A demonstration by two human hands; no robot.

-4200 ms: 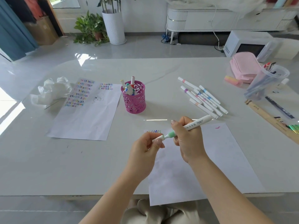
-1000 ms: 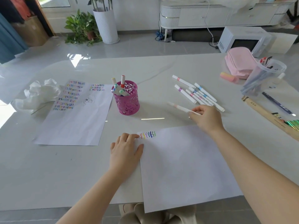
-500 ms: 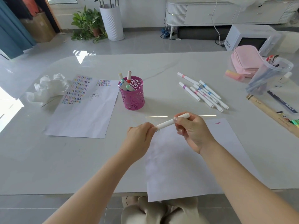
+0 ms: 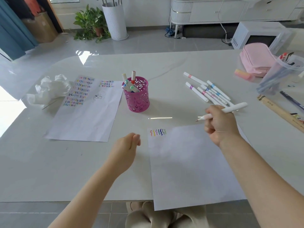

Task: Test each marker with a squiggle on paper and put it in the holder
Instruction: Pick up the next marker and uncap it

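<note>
An uncapped marker is gripped in the right hand, right of the pink holder. The left hand is curled in front of the holder; whether anything is held cannot be told. Loose markers are spread right of the holder.

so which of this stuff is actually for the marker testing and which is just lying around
In the job: marker in the right hand, paper with squiggles, pink holder, loose markers.
Lying about: crumpled tissue, pink pouch, clear tub of pens, wooden ruler.
</note>
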